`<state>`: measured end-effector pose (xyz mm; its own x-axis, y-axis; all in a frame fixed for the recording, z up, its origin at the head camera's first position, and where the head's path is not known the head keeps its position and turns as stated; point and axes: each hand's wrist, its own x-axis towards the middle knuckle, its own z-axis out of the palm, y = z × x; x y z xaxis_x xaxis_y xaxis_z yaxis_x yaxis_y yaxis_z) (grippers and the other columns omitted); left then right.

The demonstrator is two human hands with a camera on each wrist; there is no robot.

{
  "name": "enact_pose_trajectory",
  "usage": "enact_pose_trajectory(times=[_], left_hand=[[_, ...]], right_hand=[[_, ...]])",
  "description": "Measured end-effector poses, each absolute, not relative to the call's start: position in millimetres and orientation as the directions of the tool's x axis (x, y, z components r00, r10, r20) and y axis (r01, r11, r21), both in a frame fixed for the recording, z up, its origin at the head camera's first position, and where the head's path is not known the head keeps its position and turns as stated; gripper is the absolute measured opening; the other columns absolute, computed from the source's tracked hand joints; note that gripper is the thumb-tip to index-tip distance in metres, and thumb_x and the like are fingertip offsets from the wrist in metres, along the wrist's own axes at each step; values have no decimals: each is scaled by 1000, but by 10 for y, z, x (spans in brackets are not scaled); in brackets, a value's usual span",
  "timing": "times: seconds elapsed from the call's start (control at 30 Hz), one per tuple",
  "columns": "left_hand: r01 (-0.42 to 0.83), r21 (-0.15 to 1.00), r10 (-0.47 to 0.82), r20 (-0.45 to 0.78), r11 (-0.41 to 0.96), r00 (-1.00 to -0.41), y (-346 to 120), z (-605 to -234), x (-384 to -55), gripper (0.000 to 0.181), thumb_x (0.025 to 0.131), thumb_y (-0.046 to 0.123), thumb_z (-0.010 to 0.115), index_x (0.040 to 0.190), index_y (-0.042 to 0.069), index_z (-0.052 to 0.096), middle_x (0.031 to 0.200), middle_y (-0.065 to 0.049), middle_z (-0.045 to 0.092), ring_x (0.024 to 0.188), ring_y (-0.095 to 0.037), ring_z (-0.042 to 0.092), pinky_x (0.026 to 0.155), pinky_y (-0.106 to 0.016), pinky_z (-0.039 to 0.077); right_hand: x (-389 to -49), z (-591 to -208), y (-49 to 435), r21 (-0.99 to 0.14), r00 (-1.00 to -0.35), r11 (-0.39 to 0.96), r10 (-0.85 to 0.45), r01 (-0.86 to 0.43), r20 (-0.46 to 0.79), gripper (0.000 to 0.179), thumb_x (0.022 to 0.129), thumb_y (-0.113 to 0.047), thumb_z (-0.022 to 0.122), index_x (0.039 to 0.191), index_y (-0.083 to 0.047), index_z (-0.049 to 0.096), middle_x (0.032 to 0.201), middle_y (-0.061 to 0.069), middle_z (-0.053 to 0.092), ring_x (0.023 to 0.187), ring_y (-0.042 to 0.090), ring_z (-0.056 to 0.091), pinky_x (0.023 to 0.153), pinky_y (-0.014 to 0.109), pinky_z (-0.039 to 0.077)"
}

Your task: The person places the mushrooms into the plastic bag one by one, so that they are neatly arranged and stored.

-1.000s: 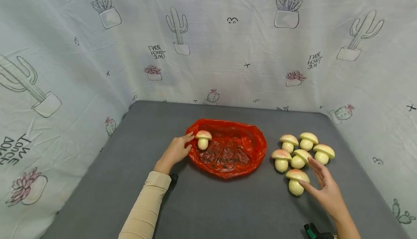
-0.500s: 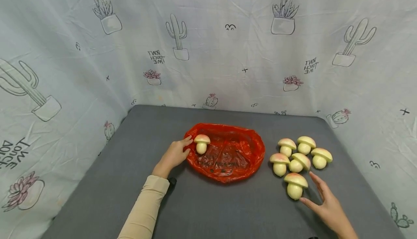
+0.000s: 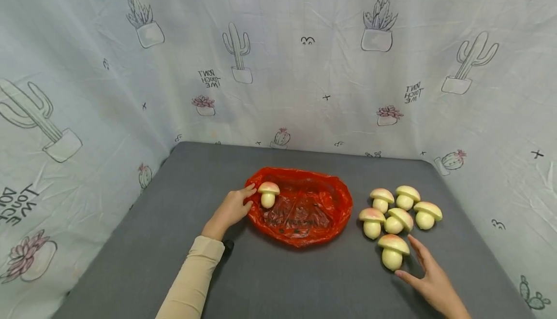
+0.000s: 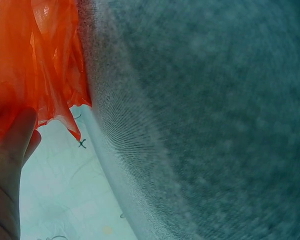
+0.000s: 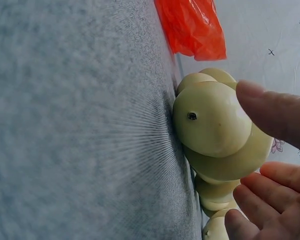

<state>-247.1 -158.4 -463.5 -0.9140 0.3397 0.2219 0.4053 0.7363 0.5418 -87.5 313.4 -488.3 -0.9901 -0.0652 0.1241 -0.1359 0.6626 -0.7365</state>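
Note:
A red plastic bag (image 3: 300, 242) lies spread wide on the grey table, with one toy mushroom (image 3: 268, 195) inside at its left. My left hand (image 3: 232, 207) rests at the bag's left rim; in the left wrist view its straight fingers (image 4: 12, 150) touch the red plastic. To the right, my right hand (image 3: 428, 278) reaches low beside the nearest mushroom (image 3: 392, 253). Its thumb and fingers are spread on either side of that mushroom's cap and stem. In the right wrist view the thumb (image 5: 275, 112) is close over the rounded stem end, which has a small dark mark.
Several more yellow-and-pink mushrooms (image 3: 393, 220) stand grouped just behind the nearest one. Grey table surface (image 3: 313, 285) lies in front of the bag. A white cloth printed with cacti (image 3: 283, 58) surrounds the table's back and sides.
My right hand has drawn back slightly from over the nearest mushroom to its right side, low down. The left hand stays at the bag's rim. The head view has tilted up a little.

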Motion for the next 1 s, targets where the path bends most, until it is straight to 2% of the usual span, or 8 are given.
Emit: enact_pose_trajectory(times=[0.13, 0.27, 0.47, 0.6, 0.67, 0.8, 0.9, 1.0], left_hand=[[416, 526, 341, 237, 742, -910, -1581, -4609, -2495, 44, 84, -2, 60, 128, -4, 57, 139, -17, 50, 56, -14, 37, 54, -24, 31], [423, 512, 349, 238, 748, -906, -1585, -4610, -2507, 44, 84, -1, 59, 128, -3, 58, 138, -16, 51, 79, -21, 55, 62, -27, 37], [422, 514, 347, 240, 747, -907, -1624, -4615, -2490, 44, 84, -2, 60, 127, -5, 58, 138, -18, 51, 81, -26, 58, 59, -27, 37], [426, 505, 348, 247, 751, -905, -1640, -4607, -2481, 43, 84, -2, 61, 127, -5, 58, 137, -18, 51, 105, -30, 60, 68, -30, 42], [428, 501, 350, 247, 752, -904, -1635, -4601, -2481, 43, 84, -1, 60, 127, -5, 58, 137, -18, 52, 114, -31, 57, 71, -31, 42], [418, 505, 345, 236, 755, -908, -1611, -4592, -2483, 43, 85, 0, 59, 128, -4, 58, 138, -17, 51, 96, -27, 62, 66, -29, 40], [407, 515, 340, 224, 754, -914, -1594, -4601, -2474, 44, 84, 0, 60, 128, -3, 58, 139, -16, 51, 74, -22, 54, 63, -28, 38], [409, 517, 338, 230, 752, -913, -1585, -4624, -2461, 44, 83, -1, 61, 127, -4, 58, 138, -16, 51, 76, -22, 54, 65, -29, 39]], right_hand=[[-865, -4885, 3123, -737, -993, 665, -66, -115, 96, 91, 84, -24, 71, 152, -3, 13, 151, 31, 20, 120, -28, 7, 98, -3, 15], [-855, -4894, 3110, -744, -996, 662, -70, -93, 62, 92, 84, -26, 71, 151, -1, 13, 151, 31, 19, 126, -22, 7, 88, -7, 15], [-867, -4917, 3065, -743, -996, 664, -76, -84, 44, 94, 81, -28, 73, 150, -1, 15, 150, 30, 22, 126, -20, 11, 87, -7, 18], [-889, -4922, 3047, -750, -996, 657, -79, -81, 38, 94, 81, -27, 73, 150, 1, 15, 150, 30, 22, 121, -24, 11, 87, -7, 19], [-899, -4915, 3048, -753, -996, 653, -77, -82, 41, 94, 81, -25, 73, 150, 2, 15, 150, 31, 21, 132, -13, 13, 86, -7, 19], [-922, -4896, 3055, -755, -990, 639, -92, -143, 110, 92, 80, -18, 74, 149, 4, 16, 148, 34, 22, 136, -8, 14, 86, -7, 19], [-938, -4891, 3059, -752, -980, 629, -109, -196, 165, 90, 79, -14, 74, 148, 5, 18, 145, 37, 24, 116, -31, 14, 87, -7, 20], [-949, -4899, 3056, -747, -979, 634, -110, -201, 170, 89, 80, -15, 74, 148, 4, 20, 144, 37, 26, 109, -34, 16, 85, -7, 20]])
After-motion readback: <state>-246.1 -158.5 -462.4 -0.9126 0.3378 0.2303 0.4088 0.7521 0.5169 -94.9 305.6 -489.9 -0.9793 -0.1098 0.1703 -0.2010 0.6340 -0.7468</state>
